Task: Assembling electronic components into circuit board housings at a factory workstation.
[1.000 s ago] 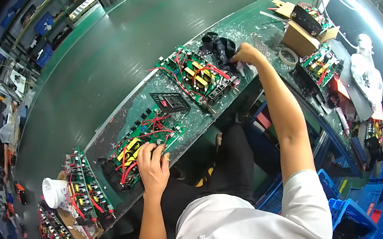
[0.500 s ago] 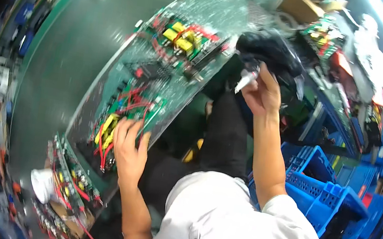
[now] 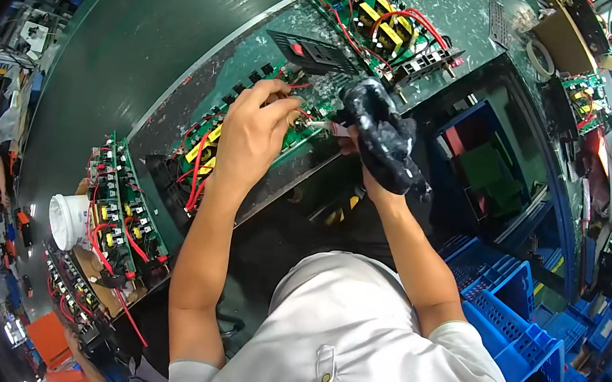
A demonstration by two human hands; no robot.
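Observation:
My left hand (image 3: 249, 125) is over a green circuit board (image 3: 301, 138) with yellow transformers and red wires. Its thumb and fingers are pinched near a thin red wire; what lies between the fingertips is hidden. In my right hand (image 3: 352, 147) is a squeeze tube wrapped in shiny black plastic (image 3: 379, 131). The tube's white nozzle (image 3: 320, 125) points left, down at the board close to my left fingertips. A flat black slotted panel (image 3: 312, 54) lies just beyond the board.
Another wired board (image 3: 389, 28) sits farther back on the bench. Several boards (image 3: 117, 213) stand upright at left beside a white tub (image 3: 68, 222). Blue crates (image 3: 506, 318) are at my right, below a dark-framed opening (image 3: 492, 154). A tape roll (image 3: 540, 59) lies at the far right.
My right hand has brought the black-wrapped tube left, to the near board. My left hand has moved up along that board and closed into a pinch. The view has shifted.

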